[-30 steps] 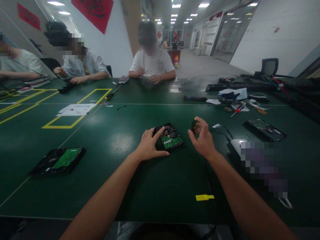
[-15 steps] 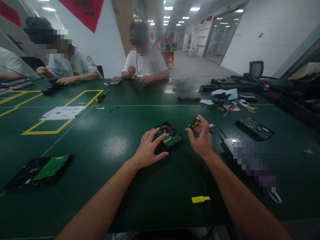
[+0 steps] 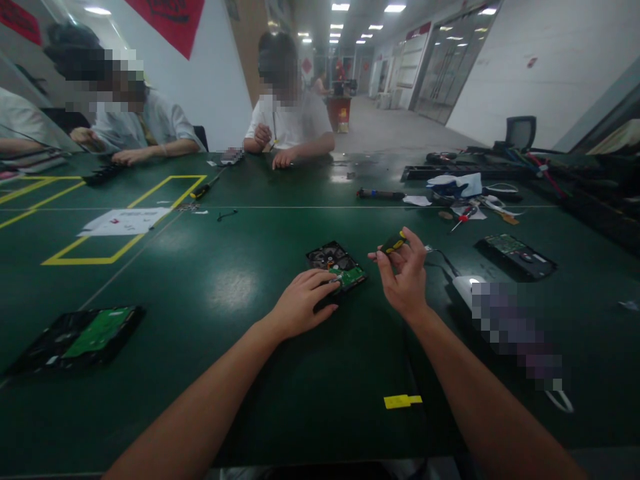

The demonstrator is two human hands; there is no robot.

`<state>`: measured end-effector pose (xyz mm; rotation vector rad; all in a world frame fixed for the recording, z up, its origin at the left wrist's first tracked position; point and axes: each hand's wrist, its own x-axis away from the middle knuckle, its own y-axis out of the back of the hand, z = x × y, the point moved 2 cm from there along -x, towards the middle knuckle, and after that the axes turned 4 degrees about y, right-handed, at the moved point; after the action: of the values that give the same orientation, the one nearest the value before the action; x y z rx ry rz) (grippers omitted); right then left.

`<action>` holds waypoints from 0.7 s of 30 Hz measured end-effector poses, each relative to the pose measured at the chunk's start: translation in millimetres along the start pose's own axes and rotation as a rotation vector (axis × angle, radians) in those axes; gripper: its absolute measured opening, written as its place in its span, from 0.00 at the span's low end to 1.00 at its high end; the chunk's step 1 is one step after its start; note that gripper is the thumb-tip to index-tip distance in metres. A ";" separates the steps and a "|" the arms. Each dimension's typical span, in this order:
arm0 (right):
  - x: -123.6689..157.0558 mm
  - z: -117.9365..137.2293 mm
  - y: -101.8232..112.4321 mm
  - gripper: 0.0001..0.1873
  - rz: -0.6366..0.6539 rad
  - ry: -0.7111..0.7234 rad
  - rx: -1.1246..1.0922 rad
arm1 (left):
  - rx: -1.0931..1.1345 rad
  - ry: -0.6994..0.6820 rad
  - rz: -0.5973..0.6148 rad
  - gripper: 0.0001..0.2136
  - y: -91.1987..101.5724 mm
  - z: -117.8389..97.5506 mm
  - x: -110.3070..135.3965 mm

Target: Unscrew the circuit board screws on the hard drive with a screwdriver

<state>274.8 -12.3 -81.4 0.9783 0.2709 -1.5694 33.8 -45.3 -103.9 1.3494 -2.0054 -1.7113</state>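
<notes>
A hard drive [image 3: 327, 257] lies on the green table in front of me, its green circuit board [image 3: 354, 275] facing up. My left hand [image 3: 306, 303] is over the drive's near left side, fingers stretched onto the board and thumb apart from them. Whether those fingertips pick at anything small cannot be made out. In my right hand [image 3: 406, 273] is a black and yellow screwdriver [image 3: 393, 244], pinched by its handle and slanted, just right of the drive. Its shaft and tip are mostly hidden.
Other hard drives lie at the left [image 3: 83, 337] and right [image 3: 517, 255]. A white power strip [image 3: 463, 287] is beside my right forearm, and a yellow tag [image 3: 400, 401] sits near the front edge. Farther back are a red screwdriver [image 3: 465, 217] and a paper sheet [image 3: 125, 221]. Co-workers sit opposite.
My left hand has lowered toward the near side of the hard drive, its fingers drawing closer together over the board. The screwdriver in my right hand has tilted slightly flatter.
</notes>
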 end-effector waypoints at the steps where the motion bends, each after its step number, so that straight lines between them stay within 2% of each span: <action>1: 0.0 0.1 -0.3 0.35 0.003 0.000 0.005 | -0.008 0.002 0.003 0.22 -1.4 0.5 -0.1; 6: 0.3 0.1 -1.4 0.35 0.015 0.004 0.014 | -0.040 0.028 0.009 0.24 -5.9 2.6 -1.2; 21: 1.3 -0.7 -3.7 0.34 0.040 -0.002 0.021 | -0.088 0.070 0.002 0.20 -7.1 -1.7 -7.6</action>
<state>271.8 -11.7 -84.0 0.9933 0.2327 -1.5398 42.9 -40.5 -106.4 1.3580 -1.8707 -1.7062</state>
